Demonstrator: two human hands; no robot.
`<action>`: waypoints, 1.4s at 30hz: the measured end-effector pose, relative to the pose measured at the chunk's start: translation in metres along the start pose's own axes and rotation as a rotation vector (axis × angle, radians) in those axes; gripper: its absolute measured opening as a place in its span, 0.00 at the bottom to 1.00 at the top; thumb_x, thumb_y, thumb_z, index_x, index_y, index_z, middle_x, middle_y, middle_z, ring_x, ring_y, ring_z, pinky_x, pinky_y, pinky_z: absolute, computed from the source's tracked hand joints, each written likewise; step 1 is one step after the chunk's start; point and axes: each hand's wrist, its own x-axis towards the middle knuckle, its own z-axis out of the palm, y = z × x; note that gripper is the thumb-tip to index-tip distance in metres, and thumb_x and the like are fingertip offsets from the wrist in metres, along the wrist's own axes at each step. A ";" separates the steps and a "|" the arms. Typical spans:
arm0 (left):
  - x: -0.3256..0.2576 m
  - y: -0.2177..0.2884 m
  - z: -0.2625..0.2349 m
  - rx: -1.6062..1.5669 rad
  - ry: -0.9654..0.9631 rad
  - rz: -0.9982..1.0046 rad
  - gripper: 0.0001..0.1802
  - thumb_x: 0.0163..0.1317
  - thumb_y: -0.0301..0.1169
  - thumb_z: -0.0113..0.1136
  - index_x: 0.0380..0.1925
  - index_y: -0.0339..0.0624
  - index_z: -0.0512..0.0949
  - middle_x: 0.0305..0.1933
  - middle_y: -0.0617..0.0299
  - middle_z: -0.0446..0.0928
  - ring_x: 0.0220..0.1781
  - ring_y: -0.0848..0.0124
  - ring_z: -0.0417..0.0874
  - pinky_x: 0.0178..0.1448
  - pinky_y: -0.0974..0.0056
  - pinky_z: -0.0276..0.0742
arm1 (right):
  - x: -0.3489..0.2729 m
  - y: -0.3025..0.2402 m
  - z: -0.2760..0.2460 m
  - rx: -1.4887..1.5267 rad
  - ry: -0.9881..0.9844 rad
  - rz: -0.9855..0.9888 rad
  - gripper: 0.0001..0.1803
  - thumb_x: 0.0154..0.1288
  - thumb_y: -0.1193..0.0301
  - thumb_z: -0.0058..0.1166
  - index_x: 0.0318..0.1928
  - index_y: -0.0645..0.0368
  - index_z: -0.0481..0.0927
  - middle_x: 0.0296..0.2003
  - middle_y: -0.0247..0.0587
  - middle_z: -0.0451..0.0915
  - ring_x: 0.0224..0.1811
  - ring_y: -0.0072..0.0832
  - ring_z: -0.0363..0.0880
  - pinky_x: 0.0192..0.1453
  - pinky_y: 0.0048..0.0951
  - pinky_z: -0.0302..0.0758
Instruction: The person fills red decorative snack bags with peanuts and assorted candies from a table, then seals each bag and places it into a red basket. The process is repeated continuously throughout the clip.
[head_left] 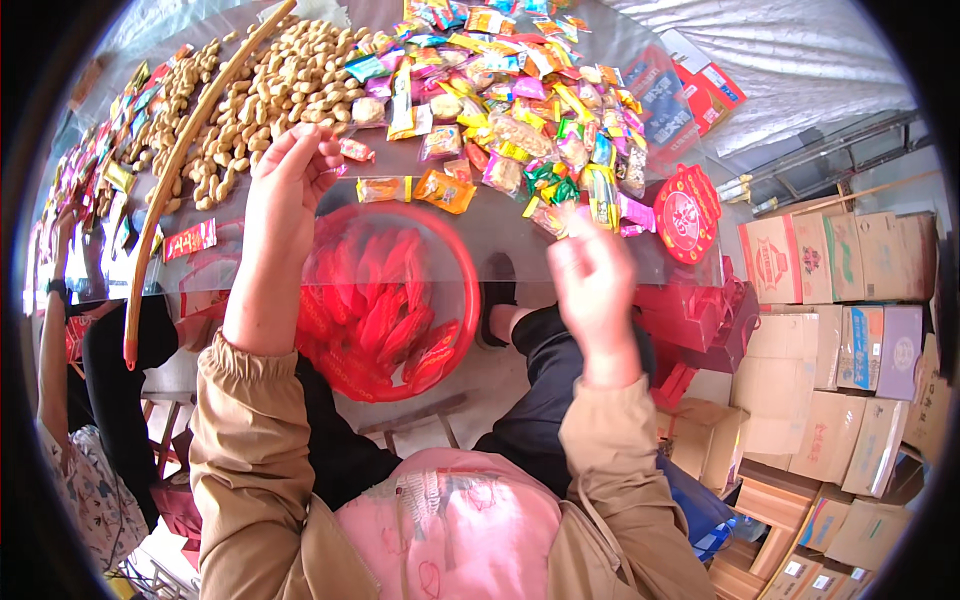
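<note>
My left hand [292, 175] is raised over the table edge beside the peanuts [300, 85], its fingers curled in. Whatever they may hold is hidden; a small red-wrapped candy [356, 150] shows just past the fingertips. At the near side of a heap of mixed wrapped candies [520, 110], my right hand [595, 275] is smeared by motion, so its fingers are unclear. A yellow-ended packet [384, 189] and an orange packet [444, 191] lie between the hands. Below the table edge, a red tub [470, 290] contains several filled red pouches [385, 275].
A long wooden stick [190, 130] crosses the peanuts on the left. A round red festive pouch or card [687, 213] lies at the table's right edge. Red bags [700, 320] and stacked cardboard boxes [780, 370] stand to the right. Another person's arm [55, 340] reaches in at far left.
</note>
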 end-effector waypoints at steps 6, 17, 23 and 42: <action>-0.003 -0.003 0.009 0.002 0.008 0.008 0.10 0.78 0.35 0.57 0.46 0.42 0.83 0.38 0.70 0.84 0.40 0.79 0.83 0.48 0.71 0.77 | -0.017 0.206 -0.087 -0.688 0.188 0.341 0.26 0.71 0.66 0.61 0.66 0.65 0.78 0.64 0.60 0.79 0.68 0.53 0.77 0.77 0.47 0.66; 0.000 -0.007 0.009 0.012 0.001 -0.004 0.09 0.78 0.35 0.57 0.47 0.43 0.82 0.38 0.69 0.84 0.40 0.79 0.83 0.48 0.72 0.77 | -0.015 0.203 -0.101 -0.695 0.107 0.663 0.18 0.75 0.62 0.54 0.55 0.55 0.88 0.45 0.57 0.88 0.51 0.51 0.87 0.58 0.45 0.81; -0.003 -0.006 0.011 0.022 -0.010 -0.012 0.09 0.78 0.34 0.57 0.47 0.43 0.81 0.38 0.68 0.84 0.40 0.79 0.83 0.48 0.72 0.77 | -0.022 0.241 -0.108 -0.441 0.516 0.596 0.17 0.76 0.68 0.49 0.52 0.65 0.87 0.43 0.56 0.89 0.48 0.45 0.89 0.55 0.40 0.81; -0.047 -0.016 0.065 -0.145 -0.534 -0.223 0.37 0.75 0.44 0.61 0.76 0.38 0.62 0.69 0.50 0.74 0.67 0.61 0.79 0.69 0.55 0.76 | 0.037 -0.053 0.090 -0.070 -0.119 -0.621 0.12 0.65 0.69 0.66 0.46 0.60 0.85 0.52 0.47 0.86 0.59 0.44 0.84 0.60 0.42 0.83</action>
